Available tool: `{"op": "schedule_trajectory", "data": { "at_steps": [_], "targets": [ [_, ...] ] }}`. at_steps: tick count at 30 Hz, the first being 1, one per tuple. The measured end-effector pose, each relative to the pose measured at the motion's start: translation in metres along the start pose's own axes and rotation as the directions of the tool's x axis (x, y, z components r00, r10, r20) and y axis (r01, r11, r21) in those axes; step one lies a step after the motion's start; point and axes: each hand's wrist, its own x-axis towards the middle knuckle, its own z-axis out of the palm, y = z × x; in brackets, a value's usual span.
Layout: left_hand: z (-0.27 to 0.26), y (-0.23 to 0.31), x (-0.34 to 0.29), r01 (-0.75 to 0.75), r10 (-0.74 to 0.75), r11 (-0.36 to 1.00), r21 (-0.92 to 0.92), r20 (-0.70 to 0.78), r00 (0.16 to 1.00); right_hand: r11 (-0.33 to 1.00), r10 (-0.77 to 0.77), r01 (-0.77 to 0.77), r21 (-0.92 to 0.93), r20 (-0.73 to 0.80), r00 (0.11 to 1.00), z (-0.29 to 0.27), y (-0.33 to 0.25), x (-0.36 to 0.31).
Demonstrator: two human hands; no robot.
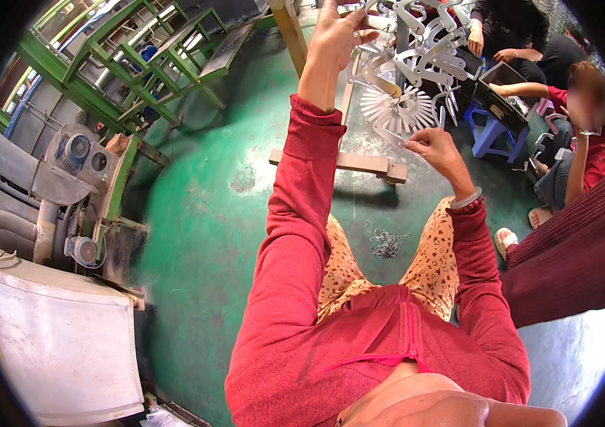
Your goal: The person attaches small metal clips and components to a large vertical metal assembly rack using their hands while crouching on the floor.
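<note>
My left hand (336,35) is raised at the top of the view, its fingers closed at the edge of a silver metal bracket (382,23) in a hanging cluster. Part of that grip is cut off by the frame's upper edge. Lower and to the right, my right hand (442,151) pinches the end of another flat silver bracket (388,136). Many curved metal brackets (427,53) hang in a bunch between and beyond my hands. Below them fans out a round bundle of thin pale strips (395,110), close to the bracket in my right hand.
A wooden beam (338,161) lies low before my knees, near a wooden post (289,35). Scraps (388,244) lie on the green floor. Co-workers sit at the right by a blue stool (496,132) and a dark tray (505,89). Machinery with motors (74,149) stands left.
</note>
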Motion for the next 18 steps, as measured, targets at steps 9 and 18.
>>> {"op": "schedule_trajectory", "data": {
  "at_steps": [9, 18],
  "targets": [
    [0.004, -0.017, 0.013, -0.031, 0.031, 0.999, -0.008, 0.011, 0.999, 0.994, 0.11, -0.103, 0.048, -0.193, 0.975, 0.03, -0.004, 0.01],
    [0.008, -0.018, 0.012, -0.131, 0.143, 0.981, -0.142, 0.076, 0.987, 0.985, 0.044, 0.02, 0.17, -0.364, 0.93, 0.051, 0.005, 0.021]
  ]
}}
